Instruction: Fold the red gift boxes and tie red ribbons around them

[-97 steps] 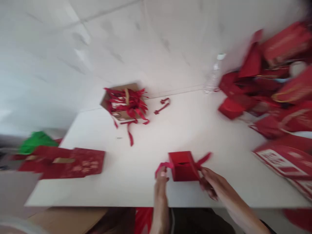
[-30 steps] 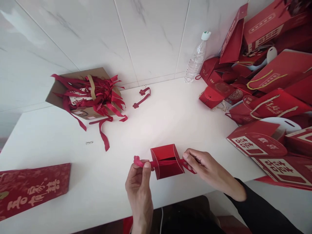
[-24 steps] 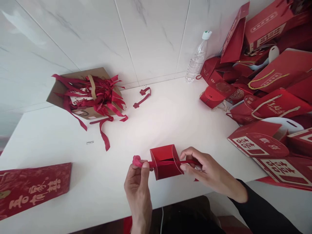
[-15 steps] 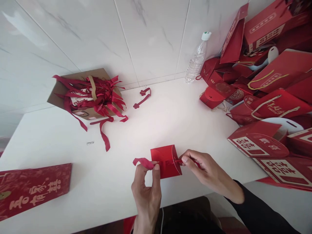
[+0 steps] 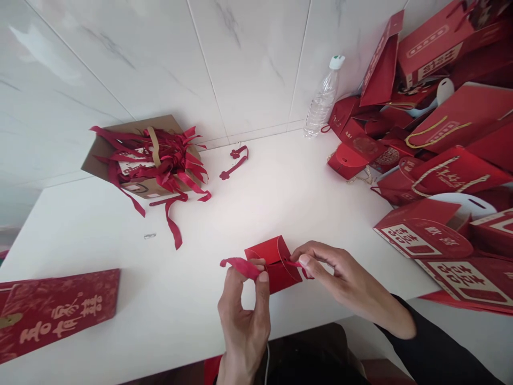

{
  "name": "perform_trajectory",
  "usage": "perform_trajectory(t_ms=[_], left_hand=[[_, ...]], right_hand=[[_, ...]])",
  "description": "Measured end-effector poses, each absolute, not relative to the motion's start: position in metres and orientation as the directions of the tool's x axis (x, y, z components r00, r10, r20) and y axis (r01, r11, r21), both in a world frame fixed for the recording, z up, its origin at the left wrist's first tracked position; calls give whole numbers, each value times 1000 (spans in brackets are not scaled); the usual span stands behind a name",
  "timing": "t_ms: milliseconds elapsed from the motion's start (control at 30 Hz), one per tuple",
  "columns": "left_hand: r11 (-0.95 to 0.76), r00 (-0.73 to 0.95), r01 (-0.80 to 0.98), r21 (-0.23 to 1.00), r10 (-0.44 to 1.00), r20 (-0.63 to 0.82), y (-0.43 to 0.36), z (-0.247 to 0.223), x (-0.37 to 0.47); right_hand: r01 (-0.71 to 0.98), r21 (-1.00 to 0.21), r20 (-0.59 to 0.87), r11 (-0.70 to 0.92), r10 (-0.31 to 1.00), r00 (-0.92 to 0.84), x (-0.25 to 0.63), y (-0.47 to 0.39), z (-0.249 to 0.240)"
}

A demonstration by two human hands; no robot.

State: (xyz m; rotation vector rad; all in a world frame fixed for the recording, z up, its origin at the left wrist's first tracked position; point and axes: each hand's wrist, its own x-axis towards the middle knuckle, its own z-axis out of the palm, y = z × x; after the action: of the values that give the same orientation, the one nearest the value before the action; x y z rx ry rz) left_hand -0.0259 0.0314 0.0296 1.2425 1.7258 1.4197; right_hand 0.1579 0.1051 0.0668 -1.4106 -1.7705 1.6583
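Hands: two, both pinching. Left hand (image 5: 245,315): thumb and forefinger pressed on one end of a red ribbon (image 5: 242,266). Right hand (image 5: 340,275): thumb and forefinger closed on red ribbon by the hole at the box's near end. Small red box (image 5: 265,249): one, on the counter (image 5: 192,289) between the hands, its left part covered by the left hand. Whether the ribbon is one length cannot be told.

Beyond the left hand: one cardboard box (image 5: 90,159) of red ribbons, tangled past counting; one strap (image 5: 240,164) with two flower-shaped ends. Beyond the right hand: one clear bottle (image 5: 321,104), white cap.

Right of the right hand: a pile of red boxes and bags (image 5: 443,144), overlapping, cut off at the frame edge, uncountable; bag script illegible. Left of the left hand: a red packet (image 5: 106,286), cut off, reading "吾家有囍".
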Motion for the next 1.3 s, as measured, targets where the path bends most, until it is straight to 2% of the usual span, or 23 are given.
perform_trajectory(t_ms=[67, 267, 500, 633, 833, 1000, 1100, 1167, 1233, 1300], left_hand=[[-4, -380, 269, 963, 918, 110, 36, 34, -23], [177, -364, 160, 971, 925, -109, 50, 36, -24], [190, -299, 194, 962, 946, -126, 50, 33, -31], [154, -254, 253, 955, 963, -88, 49, 34, -31], [-47, -121, 402, 915, 987, 104, 53, 40, -27], [-131, 3, 447, 885, 989, 145, 53, 45, -23], [-30, -55, 368, 929, 997, 54, 52, 42, -23], [83, -113, 269, 960, 992, -54, 51, 38, -23], [168, -148, 158, 973, 978, -145, 50, 36, -23], [197, -169, 84, 977, 969, -181, 49, 36, -25]], right_hand=[[441, -885, -362, -151, 819, -446, 156, 107, 69], [505, -861, -329, -63, 826, -457, 158, 115, 70], [594, -803, -364, -42, 825, -433, 167, 121, 79], [572, -816, -403, -82, 790, -462, 166, 119, 89], [481, -872, -380, -91, 745, -548, 150, 123, 91], [451, -891, -357, -56, 700, -618, 137, 131, 103], [336, -941, -290, -49, 627, -723, 134, 137, 115], [248, -969, -192, -3, 643, -741, 135, 143, 119], [250, -965, -122, 81, 705, -698, 137, 147, 118], [331, -930, -124, 162, 707, -696, 139, 150, 110]])
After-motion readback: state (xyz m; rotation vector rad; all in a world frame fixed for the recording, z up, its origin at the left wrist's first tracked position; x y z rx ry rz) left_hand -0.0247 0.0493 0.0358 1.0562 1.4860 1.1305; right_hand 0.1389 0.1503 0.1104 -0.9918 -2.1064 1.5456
